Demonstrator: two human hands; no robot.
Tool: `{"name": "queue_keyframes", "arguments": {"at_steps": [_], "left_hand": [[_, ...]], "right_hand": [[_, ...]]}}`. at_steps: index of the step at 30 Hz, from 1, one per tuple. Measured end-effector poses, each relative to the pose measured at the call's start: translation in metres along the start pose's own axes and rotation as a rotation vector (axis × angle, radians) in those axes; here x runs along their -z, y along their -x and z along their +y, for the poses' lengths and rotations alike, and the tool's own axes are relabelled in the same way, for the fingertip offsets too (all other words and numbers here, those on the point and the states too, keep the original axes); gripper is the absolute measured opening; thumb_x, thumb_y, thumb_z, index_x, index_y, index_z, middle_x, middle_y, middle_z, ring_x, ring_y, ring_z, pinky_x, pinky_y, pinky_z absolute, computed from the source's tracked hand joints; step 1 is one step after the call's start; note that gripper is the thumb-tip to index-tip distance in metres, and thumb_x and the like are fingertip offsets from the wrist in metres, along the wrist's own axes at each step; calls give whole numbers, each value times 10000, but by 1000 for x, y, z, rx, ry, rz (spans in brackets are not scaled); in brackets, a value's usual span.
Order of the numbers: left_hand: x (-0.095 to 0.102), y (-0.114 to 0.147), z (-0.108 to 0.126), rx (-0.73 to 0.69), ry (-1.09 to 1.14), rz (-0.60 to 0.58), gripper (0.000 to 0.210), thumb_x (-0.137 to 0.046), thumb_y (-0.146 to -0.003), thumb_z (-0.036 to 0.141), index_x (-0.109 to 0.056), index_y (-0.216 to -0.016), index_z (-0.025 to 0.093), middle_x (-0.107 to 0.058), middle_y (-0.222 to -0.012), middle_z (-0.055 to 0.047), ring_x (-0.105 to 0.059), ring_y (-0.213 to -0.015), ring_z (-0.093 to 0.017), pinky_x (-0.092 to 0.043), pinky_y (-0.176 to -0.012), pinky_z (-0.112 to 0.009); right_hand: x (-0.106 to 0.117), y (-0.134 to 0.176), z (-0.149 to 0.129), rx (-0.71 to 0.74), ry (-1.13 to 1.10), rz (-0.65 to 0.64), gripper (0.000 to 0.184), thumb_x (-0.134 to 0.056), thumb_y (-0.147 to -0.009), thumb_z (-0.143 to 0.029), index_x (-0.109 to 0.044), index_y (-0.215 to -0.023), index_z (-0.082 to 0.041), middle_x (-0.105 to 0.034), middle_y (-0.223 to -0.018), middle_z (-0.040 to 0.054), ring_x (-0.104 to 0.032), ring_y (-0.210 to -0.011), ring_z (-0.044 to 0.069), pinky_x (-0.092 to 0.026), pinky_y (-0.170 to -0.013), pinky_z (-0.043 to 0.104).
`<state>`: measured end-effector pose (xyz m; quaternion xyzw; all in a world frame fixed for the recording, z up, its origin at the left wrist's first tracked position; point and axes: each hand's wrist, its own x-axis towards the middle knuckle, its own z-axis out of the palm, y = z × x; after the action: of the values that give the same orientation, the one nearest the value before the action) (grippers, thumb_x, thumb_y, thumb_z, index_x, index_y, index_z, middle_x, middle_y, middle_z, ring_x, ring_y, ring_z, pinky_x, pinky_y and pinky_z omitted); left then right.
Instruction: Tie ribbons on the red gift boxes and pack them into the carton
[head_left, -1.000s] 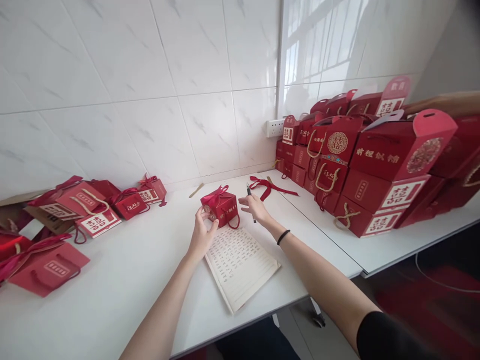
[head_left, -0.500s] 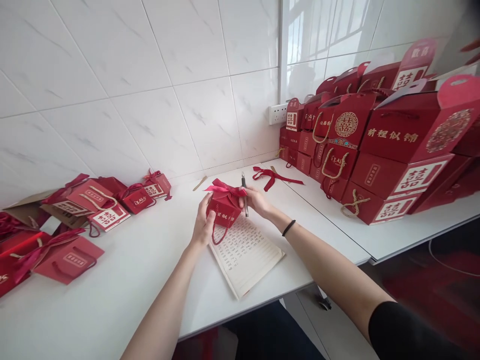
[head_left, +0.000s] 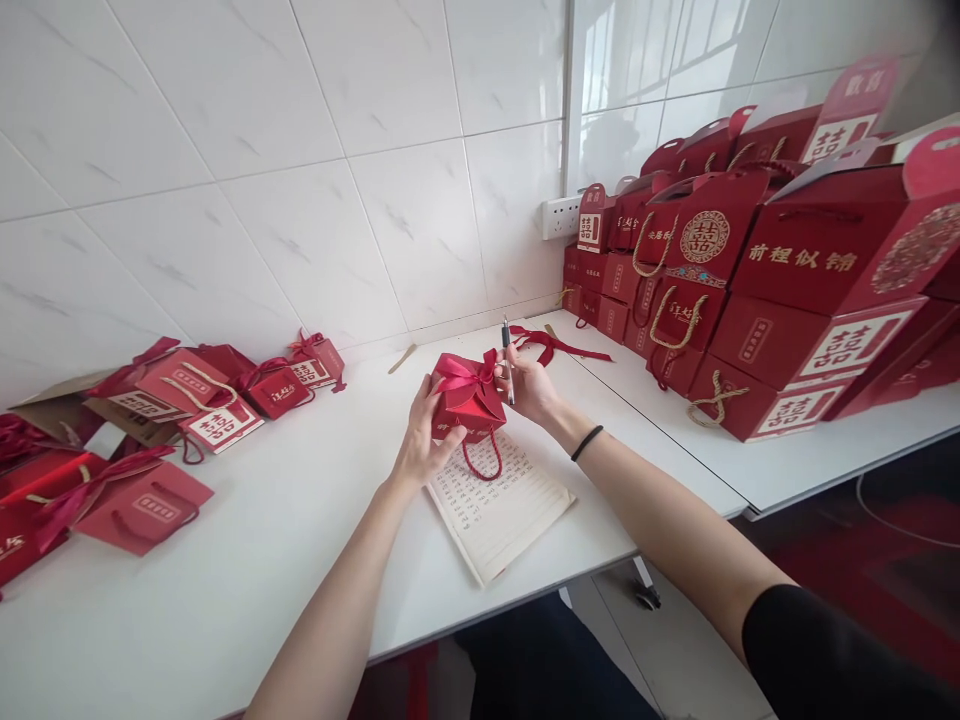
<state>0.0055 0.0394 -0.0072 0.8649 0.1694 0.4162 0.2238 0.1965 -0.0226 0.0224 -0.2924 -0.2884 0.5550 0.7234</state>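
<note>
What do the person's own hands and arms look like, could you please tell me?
Both the left hand and the right hand are gloveless. A thin black band circles the right wrist, and a plain black sleeve shows on that side; no sleeve shows on the left.

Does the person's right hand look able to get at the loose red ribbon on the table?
Probably yes: the loose red ribbon lies just beyond the right hand, with nothing visible standing between them. That hand holds a pen, though, which might make grasping awkward.
</note>
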Motion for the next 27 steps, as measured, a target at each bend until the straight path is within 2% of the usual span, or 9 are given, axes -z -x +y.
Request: {"name": "queue_keyframes", "arguments": {"at_steps": [2,6,9,12,14,16,19,24,27], "left_hand": [[3,1,-2,30,-14,-17,689,-494,-771,647,-424,-1323,240,-424,-1371,-123,-313,-1308,-360,-249,-1083,-554],[8,3,-4,180,129,-41,751,-536,-738,644,-402,-1348,227,-537,-1221,-124,-458,-1133,-340,-370,-972,-501],[3,3,-1,237,271,3,745,-625,-711,575,-423,-1334,221,-550,-1167,-112,-496,-1079,-314,-408,-931,-436],[-7,3,5,340,448,92,687,-655,-738,486,-422,-1331,230,-564,-1136,-98,-519,-1077,-289,-420,-930,-392],[-12,2,7,442,566,178,639,-657,-759,436,-422,-1320,238,-556,-1184,-86,-490,-1156,-278,-393,-989,-377],[-14,0,6,563,684,286,543,-643,-780,399,-463,-1265,234,-542,-1236,-74,-453,-1225,-265,-368,-1036,-371],[-8,-5,6,721,928,386,410,-570,-820,427,-522,-1176,229,-562,-1238,-75,-491,-1206,-271,-423,-999,-418],[11,-11,18,771,1372,287,617,-394,-817,622,-561,-1184,155,-615,-1168,-152,-577,-1101,-324,-506,-890,-472],[16,-11,26,785,1504,226,682,-398,-808,614,-543,-1212,84,-635,-1104,-187,-604,-1060,-327,-541,-843,-417]], "right_hand": [[3,-1,4,-25,-20,-9,271,-576,-858,-425,-490,-745,-194,-520,-572,-45,-405,-407,78,-333,-389,188],[8,-3,7,-12,-132,-16,224,-613,-848,-399,-525,-791,-201,-539,-625,-53,-482,-480,83,-391,-424,188],[8,-2,5,31,-189,7,221,-659,-819,-386,-548,-794,-196,-554,-671,-41,-528,-551,92,-412,-440,185],[6,-2,3,99,-158,60,249,-686,-800,-402,-564,-771,-186,-430,-551,-66,-449,-475,74,-426,-455,176],[5,-2,3,147,-130,128,266,-679,-809,-413,-564,-746,-181,-351,-508,-78,-389,-431,66,-433,-459,173],[3,-3,2,185,-118,179,285,-667,-819,-423,-552,-726,-179,-386,-532,-66,-403,-438,66,-446,-465,175],[0,-3,0,217,-194,154,281,-653,-831,-417,-532,-732,-184,-471,-617,-42,-484,-497,70,-471,-476,170],[-6,4,1,90,-239,166,76,-586,-874,-267,-536,-909,-222,-491,-611,-62,-465,-441,40,-435,-403,91],[-9,6,3,108,-181,157,167,-548,-849,-170,-515,-986,-259,-522,-604,-70,-486,-427,50,-436,-384,95]]}}
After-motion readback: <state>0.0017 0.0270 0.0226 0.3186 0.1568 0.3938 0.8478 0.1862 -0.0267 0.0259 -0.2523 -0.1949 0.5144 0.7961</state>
